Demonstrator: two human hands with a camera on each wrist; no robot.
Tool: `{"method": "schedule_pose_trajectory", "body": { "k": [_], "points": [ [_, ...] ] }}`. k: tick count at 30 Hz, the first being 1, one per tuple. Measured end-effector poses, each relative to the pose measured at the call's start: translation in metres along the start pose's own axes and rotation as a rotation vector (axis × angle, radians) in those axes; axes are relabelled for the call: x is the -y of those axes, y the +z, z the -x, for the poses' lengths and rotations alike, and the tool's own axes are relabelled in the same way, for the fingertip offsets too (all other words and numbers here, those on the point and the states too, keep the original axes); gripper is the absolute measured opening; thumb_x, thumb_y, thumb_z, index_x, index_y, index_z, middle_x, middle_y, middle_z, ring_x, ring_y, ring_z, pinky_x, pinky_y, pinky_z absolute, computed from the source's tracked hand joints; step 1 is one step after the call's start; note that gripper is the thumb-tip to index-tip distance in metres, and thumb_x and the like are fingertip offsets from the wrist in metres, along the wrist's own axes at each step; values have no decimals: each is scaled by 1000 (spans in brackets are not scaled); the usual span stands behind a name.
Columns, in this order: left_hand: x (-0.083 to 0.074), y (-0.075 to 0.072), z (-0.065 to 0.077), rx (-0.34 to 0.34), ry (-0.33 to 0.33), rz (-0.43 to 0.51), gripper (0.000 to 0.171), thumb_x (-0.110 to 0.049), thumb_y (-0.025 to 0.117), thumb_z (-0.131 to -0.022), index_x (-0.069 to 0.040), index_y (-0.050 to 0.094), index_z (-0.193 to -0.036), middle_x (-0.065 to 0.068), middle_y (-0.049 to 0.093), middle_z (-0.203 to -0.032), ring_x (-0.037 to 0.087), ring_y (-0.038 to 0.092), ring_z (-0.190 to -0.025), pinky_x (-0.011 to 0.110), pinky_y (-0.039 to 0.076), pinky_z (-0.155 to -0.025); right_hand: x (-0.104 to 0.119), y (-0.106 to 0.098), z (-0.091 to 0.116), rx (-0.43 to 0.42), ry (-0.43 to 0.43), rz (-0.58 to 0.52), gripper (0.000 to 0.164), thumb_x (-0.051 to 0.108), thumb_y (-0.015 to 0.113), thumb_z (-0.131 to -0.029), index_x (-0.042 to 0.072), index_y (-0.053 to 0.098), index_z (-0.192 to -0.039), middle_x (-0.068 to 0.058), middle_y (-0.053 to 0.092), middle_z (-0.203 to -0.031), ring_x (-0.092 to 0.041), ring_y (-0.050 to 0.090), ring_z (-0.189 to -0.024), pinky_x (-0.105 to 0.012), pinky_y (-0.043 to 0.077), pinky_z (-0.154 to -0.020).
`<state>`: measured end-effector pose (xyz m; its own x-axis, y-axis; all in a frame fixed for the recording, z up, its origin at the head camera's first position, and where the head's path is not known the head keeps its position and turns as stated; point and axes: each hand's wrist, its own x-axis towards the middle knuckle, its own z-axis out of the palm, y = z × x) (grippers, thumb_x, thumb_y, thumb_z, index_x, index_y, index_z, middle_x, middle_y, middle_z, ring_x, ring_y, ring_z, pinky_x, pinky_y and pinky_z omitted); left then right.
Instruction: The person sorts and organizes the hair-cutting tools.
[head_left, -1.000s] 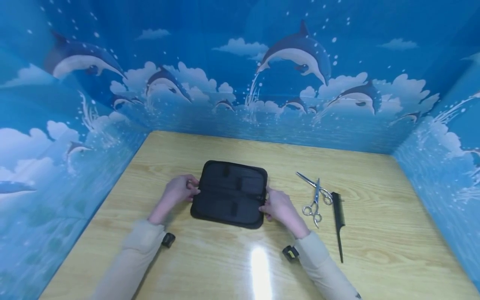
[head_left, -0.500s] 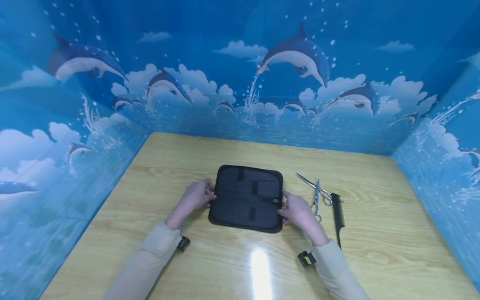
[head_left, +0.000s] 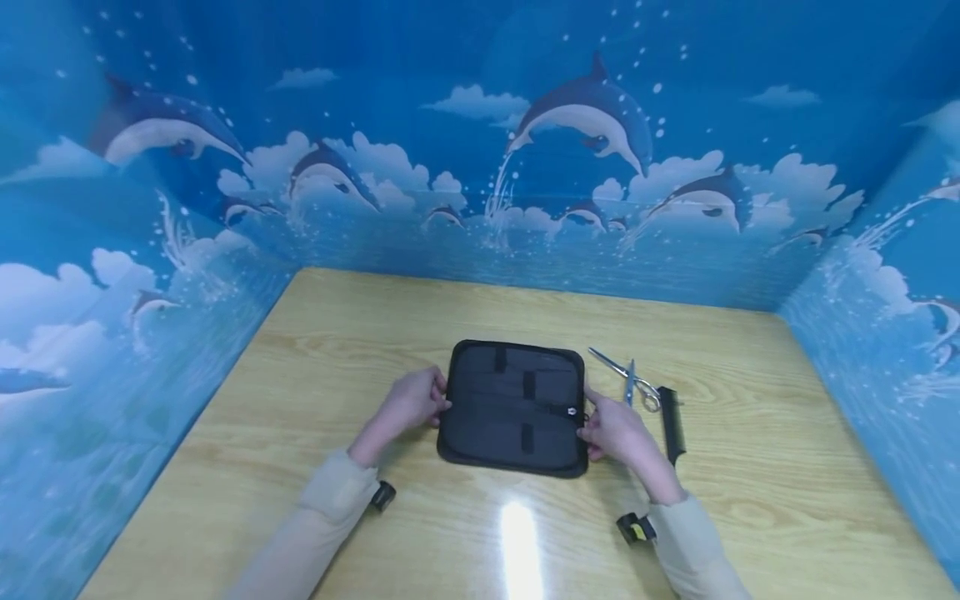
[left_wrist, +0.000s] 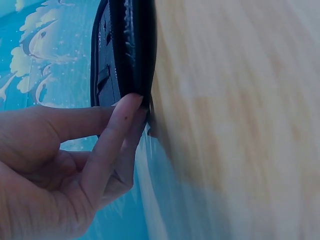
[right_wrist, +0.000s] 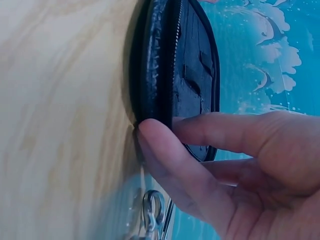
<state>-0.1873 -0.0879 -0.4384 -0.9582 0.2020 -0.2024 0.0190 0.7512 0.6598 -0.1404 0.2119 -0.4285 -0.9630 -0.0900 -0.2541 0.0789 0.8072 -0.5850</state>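
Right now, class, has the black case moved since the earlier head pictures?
Yes: in the head view, the black case has moved to the person's right, closer to the comb, which has stayed put.

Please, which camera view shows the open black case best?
The head view: nearly the whole black case shows, spread open, with straps inside. The left wrist view shows one edge, pinched by the left hand; the right wrist view, the opposite edge, pinched by the right hand, with zip teeth. Both show the inside partly.
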Motion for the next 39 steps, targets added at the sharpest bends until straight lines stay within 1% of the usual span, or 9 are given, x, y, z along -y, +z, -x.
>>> {"method": "schedule_pose_trajectory", "body": {
  "k": [3,10,14,19,26,33,39],
  "points": [
    [0,2,2,14,0,-1,22,-9,70,-78,-4,56,-94,5,62,-76,12,58,-51,23,52,-49,-2,1,2,2,-1,-1,80,4,68,-78,0,24,-145,-6,62,-76,-13,59,-50,-25,55,-49],
    [-1,3,1,13,15,-21,23,-9,70,-79,-3,55,-95,5,62,-75,12,58,-50,22,51,-49,-4,1,3,2,4,-34,81,2,67,-78,1,22,-145,-7,60,-77,-14,59,-51,-25,55,-49],
    [-2,2,1,24,4,-14,22,-8,69,-79,-3,55,-95,5,61,-75,13,59,-51,22,51,-48,-4,1,4,0,12,-42,81,2,67,-78,1,22,-145,-8,59,-78,-14,58,-51,-25,55,-49],
    [-2,1,1,21,4,-12,22,-8,70,-79,-3,55,-95,5,61,-75,13,59,-51,22,51,-48,-3,2,4,1,27,-39,82,1,67,-78,3,21,-146,-8,59,-80,-14,58,-52,-25,55,-50],
    [-3,2,2,29,0,-14,22,-8,69,-79,-3,54,-95,5,61,-75,14,59,-52,23,51,-48,-4,3,5,5,25,-35,83,1,67,-78,2,20,-146,-9,58,-81,-14,58,-52,-24,55,-50],
    [-3,0,2,21,25,-23,22,-9,70,-79,-4,54,-93,5,60,-75,13,58,-51,23,51,-48,-3,2,4,2,35,-47,83,2,67,-78,4,20,-147,-10,58,-83,-14,59,-53,-24,55,-51],
    [-1,0,1,23,23,-16,23,-9,70,-79,-3,54,-94,5,59,-75,13,58,-51,23,51,-48,-5,4,4,-6,28,-60,82,2,67,-78,4,21,-146,-10,59,-83,-14,59,-53,-24,56,-50]
  ]
}}
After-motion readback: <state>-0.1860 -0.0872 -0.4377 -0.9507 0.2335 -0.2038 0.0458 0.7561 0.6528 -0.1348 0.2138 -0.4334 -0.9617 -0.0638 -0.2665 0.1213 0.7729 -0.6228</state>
